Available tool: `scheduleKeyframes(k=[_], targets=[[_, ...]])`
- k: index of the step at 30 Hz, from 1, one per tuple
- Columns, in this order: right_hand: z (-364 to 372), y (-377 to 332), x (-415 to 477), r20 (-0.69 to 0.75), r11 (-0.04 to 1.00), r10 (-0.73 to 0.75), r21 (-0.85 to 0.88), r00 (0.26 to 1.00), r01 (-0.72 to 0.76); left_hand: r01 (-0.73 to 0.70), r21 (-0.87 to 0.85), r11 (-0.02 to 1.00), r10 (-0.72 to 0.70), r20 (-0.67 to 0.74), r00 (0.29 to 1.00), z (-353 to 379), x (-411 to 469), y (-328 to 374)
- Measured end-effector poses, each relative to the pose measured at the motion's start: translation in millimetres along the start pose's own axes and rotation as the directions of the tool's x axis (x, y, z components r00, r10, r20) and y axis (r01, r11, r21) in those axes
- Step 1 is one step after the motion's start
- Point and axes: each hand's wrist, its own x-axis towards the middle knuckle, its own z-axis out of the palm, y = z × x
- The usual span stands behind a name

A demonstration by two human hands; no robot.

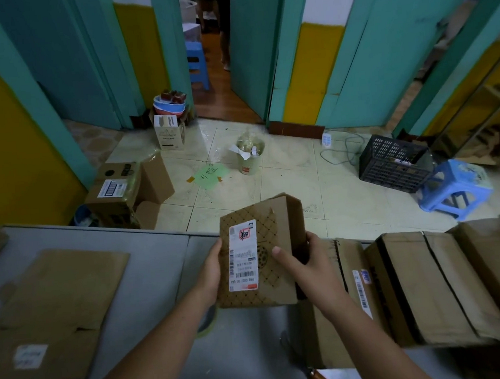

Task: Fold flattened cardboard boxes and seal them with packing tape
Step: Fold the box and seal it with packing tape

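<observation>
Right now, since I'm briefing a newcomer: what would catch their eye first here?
The small patterned box with its white label, held at centre between left grip and right grip. Next, the row of cardboard boxes at right and the flat cardboard sheet at left, both on the grey table.

You stand at a grey desk (158, 256) in what looks like a hallway of a home or dormitory serving as a small parcel-packing corner. Teal doors (381, 44) and yellow-and-white walls (9, 148) ring a tiled floor (300, 161), and one door is ajar onto a wood-floored room. Flattened cardboard (57, 309) lies on the desk and labelled boxes (429, 280) line its right side, while an open carton (117, 190), a black plastic crate (390, 163) and a blue plastic stool (452, 188) sit on the floor.
</observation>
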Motion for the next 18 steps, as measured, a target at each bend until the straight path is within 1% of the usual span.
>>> scheduleKeyframes(k=[2,6,9,11,12,14,16,18], targets=[[-1,1,0,-0.013,0.999,-0.017,-0.033,1.000,0.017,0.036,0.011,0.999,-0.036,0.018,0.999,9,7,-6],[2,16,2,0.037,0.988,-0.025,-0.153,0.999,0.031,0.098,0.149,0.984,-0.108,0.057,0.993,22,14,-25],[9,32,6,0.034,0.966,-0.009,-0.259,0.999,0.018,0.150,0.181,0.972,-0.154,0.005,0.988,23,25,-44],[16,42,10,0.012,0.930,-0.015,-0.366,1.000,0.019,0.154,0.229,0.961,-0.148,-0.042,0.988,20,38,-58],[18,47,12,-0.006,0.915,-0.018,-0.404,1.000,0.015,0.142,0.264,0.954,-0.129,-0.065,0.989,18,44,-63],[23,54,17,-0.032,0.910,-0.006,-0.414,0.999,-0.008,0.089,0.378,0.921,-0.053,-0.104,0.993,13,58,-70],[24,59,23,-0.026,0.899,0.008,-0.438,1.000,-0.018,0.001,0.558,0.830,0.025,-0.039,0.999,11,58,-66],[26,61,25,-0.016,0.868,0.003,-0.496,1.000,-0.010,-0.102,0.648,0.755,0.097,0.043,0.994,14,47,-55]])
